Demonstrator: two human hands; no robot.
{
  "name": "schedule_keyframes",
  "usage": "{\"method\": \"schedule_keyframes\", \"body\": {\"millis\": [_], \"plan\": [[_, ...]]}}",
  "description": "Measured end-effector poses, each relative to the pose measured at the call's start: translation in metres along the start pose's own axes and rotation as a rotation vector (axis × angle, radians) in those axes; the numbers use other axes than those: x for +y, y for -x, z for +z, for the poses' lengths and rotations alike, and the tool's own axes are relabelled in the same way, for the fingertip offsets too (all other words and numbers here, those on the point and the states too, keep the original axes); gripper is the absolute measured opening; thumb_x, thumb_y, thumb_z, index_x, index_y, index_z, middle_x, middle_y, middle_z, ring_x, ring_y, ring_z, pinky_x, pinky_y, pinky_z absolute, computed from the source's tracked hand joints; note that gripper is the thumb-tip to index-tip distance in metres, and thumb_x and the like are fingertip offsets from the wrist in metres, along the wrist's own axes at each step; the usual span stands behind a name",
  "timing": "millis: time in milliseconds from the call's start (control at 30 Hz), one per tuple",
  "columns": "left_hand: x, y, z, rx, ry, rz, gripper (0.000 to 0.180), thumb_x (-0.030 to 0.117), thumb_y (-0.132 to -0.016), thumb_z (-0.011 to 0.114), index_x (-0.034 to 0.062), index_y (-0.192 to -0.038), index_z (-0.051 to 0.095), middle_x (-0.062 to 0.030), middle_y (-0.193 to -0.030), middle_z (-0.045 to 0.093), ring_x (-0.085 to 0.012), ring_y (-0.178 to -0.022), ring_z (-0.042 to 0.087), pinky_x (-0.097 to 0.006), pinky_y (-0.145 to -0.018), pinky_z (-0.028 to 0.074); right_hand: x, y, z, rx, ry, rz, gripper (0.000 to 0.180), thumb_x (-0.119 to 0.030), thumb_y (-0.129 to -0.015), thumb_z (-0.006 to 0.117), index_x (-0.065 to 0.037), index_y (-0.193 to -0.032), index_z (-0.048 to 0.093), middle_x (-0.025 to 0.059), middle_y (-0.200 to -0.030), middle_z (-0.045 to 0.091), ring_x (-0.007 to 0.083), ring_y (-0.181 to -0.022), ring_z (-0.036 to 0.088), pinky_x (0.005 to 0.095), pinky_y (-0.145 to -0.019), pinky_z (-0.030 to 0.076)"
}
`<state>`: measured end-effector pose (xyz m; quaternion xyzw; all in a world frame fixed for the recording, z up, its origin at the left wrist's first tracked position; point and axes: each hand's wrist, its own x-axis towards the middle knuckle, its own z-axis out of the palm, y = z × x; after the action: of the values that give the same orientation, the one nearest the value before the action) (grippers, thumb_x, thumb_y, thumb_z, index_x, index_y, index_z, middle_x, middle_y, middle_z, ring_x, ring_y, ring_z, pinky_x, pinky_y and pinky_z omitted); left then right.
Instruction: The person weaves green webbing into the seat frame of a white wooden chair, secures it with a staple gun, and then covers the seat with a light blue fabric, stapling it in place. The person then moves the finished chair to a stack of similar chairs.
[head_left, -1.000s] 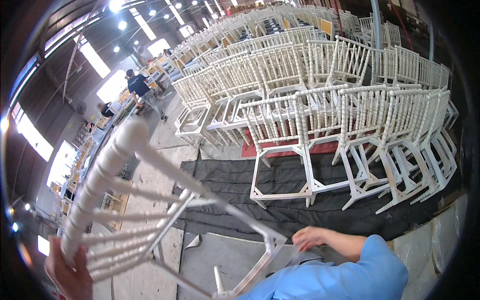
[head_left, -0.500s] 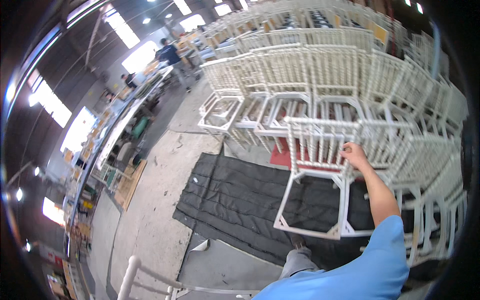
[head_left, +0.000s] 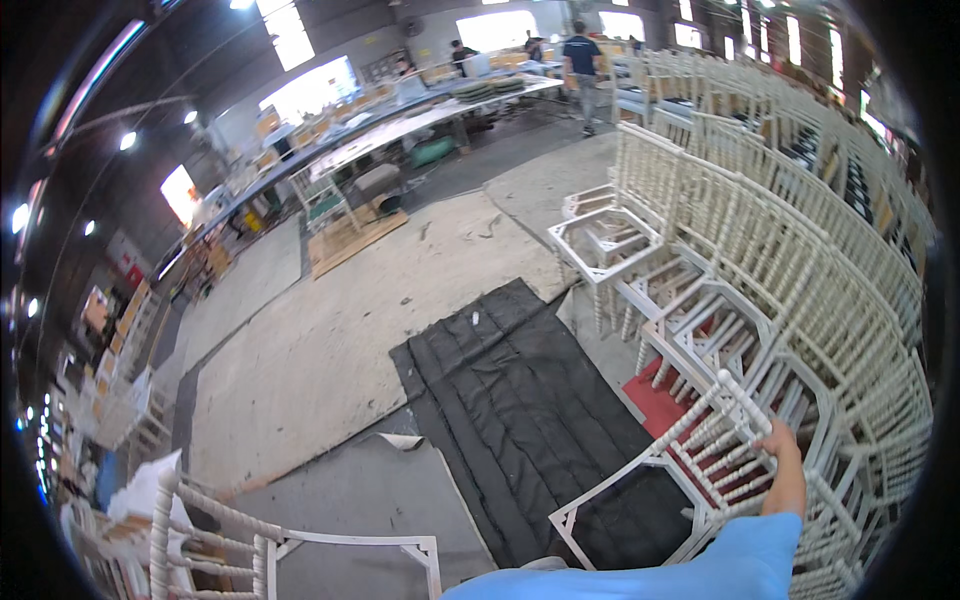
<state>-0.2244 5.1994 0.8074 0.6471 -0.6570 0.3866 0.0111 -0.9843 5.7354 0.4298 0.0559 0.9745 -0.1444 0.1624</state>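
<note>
My right hand (head_left: pixel 782 440) is closed around the top rail of a white wooden chair (head_left: pixel 742 403) with turned spindles in its back. The chair's seat is a bare open frame, and it stands beside the stacked chairs, partly over a black quilted mat (head_left: pixel 500 400). My blue sleeve hides part of its lower side. At the lower left, another white chair (head_left: pixel 160 530) with the same kind of spindles and seat frame is cut off by the picture's edge. My left hand is out of view.
Rows of stacked white chairs (head_left: pixel 790 230) fill the right side. A red sheet (head_left: pixel 655 400) lies under the nearest ones. A long worktable (head_left: pixel 400 143) runs along the back, with people near it; one person (head_left: pixel 581 70) stands at its far end. Grey sheeting (head_left: pixel 370 520) covers the near floor.
My view has swung left, so the held chair appears lower and farther right. More of the lower-left chair shows. My right hand stays on the chair's back.
</note>
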Motion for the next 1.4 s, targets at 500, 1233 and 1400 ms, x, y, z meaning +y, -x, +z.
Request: {"method": "schedule_keyframes", "body": {"millis": [500, 1233, 1400], "plan": [[-0.063, -0.061, 0.163, 0.031, 0.376, -0.080, 0.049, 0.041, -0.086, 0.084, 0.0006, -0.086, 0.057, -0.0252, -0.072, 0.063, -0.0483, -0.074, 0.066, -0.053, -0.064, 0.048, -0.119, 0.179, 0.022, 0.231, -0.032, -0.307, 0.060, -0.016, -0.060, 0.095, 0.001, -0.114, 0.074, 0.0216, -0.106, 0.076, 0.0399, -0.103, 0.073, 0.0483, -0.093, 0.054], [-0.213, -0.394, 0.500, 0.080, 0.239, -0.056, 0.053, 0.049, -0.090, 0.081, 0.0004, -0.088, 0.060, -0.0252, -0.073, 0.065, -0.0507, -0.075, 0.066, -0.056, -0.064, 0.047, -0.622, 0.434, 0.150, 0.506, 0.024, -0.628, 0.033, -0.009, -0.071, 0.088, 0.003, -0.093, 0.068, 0.0222, -0.078, 0.066, 0.0394, -0.074, 0.064, 0.0468, -0.072, 0.048], [-0.198, -0.495, 0.552, 0.081, 0.197, -0.116, 0.052, 0.049, -0.086, 0.084, 0.0026, -0.084, 0.060, -0.0236, -0.070, 0.063, -0.0503, -0.073, 0.064, -0.055, -0.063, 0.048, -0.807, 0.412, 0.219, 0.470, 0.059, -0.670, 0.036, -0.012, -0.065, 0.088, 0.001, -0.093, 0.070, 0.0234, -0.079, 0.067, 0.0427, -0.076, 0.066, 0.0483, -0.073, 0.049]]}}
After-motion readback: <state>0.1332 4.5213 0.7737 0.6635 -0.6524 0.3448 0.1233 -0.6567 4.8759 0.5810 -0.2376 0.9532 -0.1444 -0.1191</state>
